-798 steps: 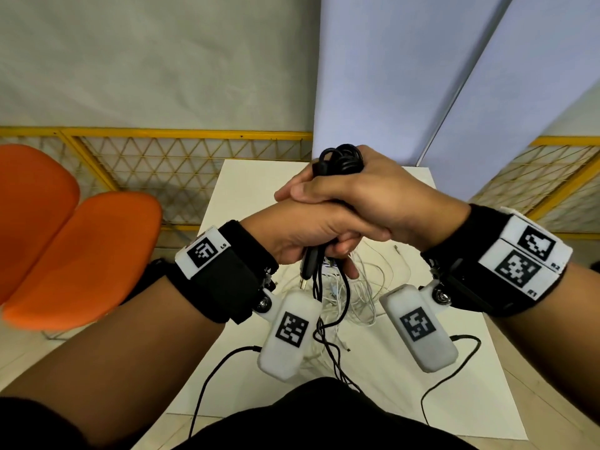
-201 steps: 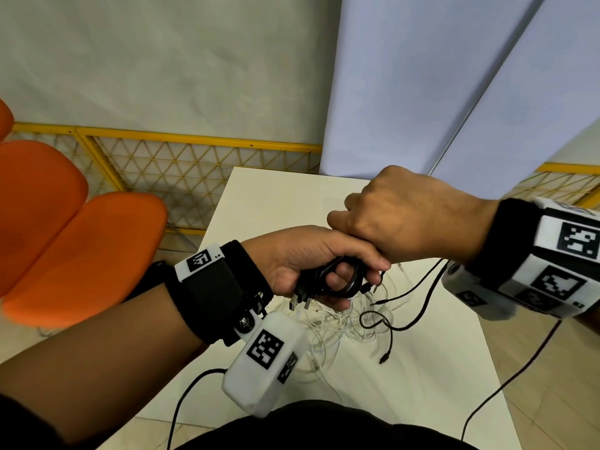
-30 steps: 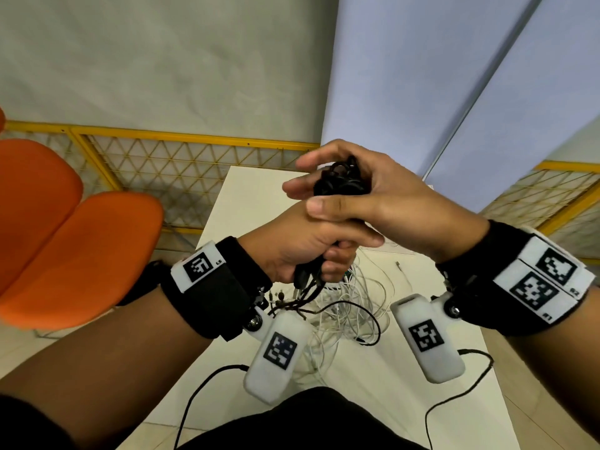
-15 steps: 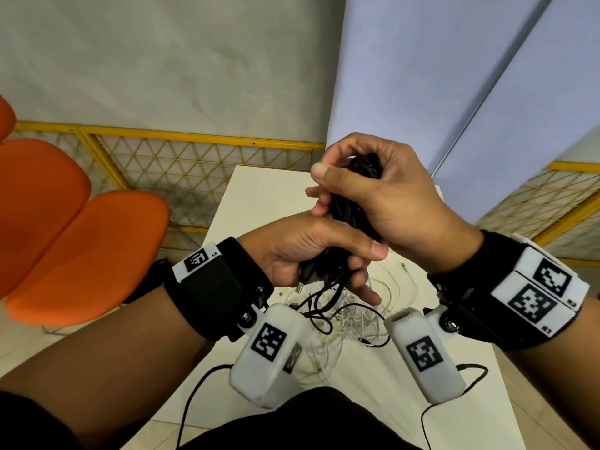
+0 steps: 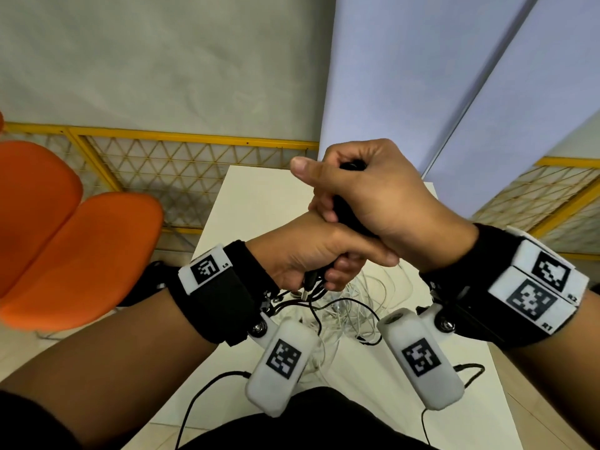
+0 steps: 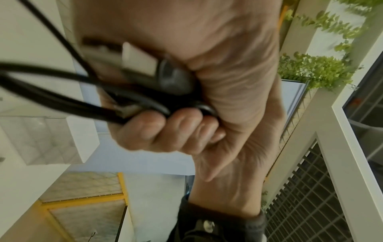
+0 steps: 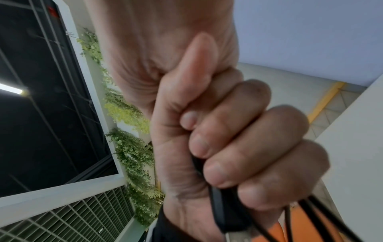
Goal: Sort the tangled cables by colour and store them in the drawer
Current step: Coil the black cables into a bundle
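Note:
Both hands hold one bundle of black cables (image 5: 344, 209) above the white table (image 5: 256, 190). My right hand (image 5: 367, 193) wraps its fingers round the upper part of the bundle; the black cables (image 7: 219, 211) run out under its curled fingers. My left hand (image 5: 321, 254) grips the lower part, where a plug (image 5: 310, 282) and loose black ends hang down. In the left wrist view the black cables (image 6: 145, 98) and a metal plug (image 6: 136, 60) stick out of the fist. A tangle of white cables (image 5: 354, 303) lies on the table below the hands. No drawer is in view.
An orange chair (image 5: 81, 248) stands to the left of the table. A yellow mesh fence (image 5: 181, 157) runs behind it, with grey and pale blue wall panels beyond. The wrist cameras' own black leads (image 5: 201, 394) hang at the table's near edge.
My right hand has closed further over the top of the black bundle and turned, so most of the bundle is now hidden. My left hand keeps its grip below.

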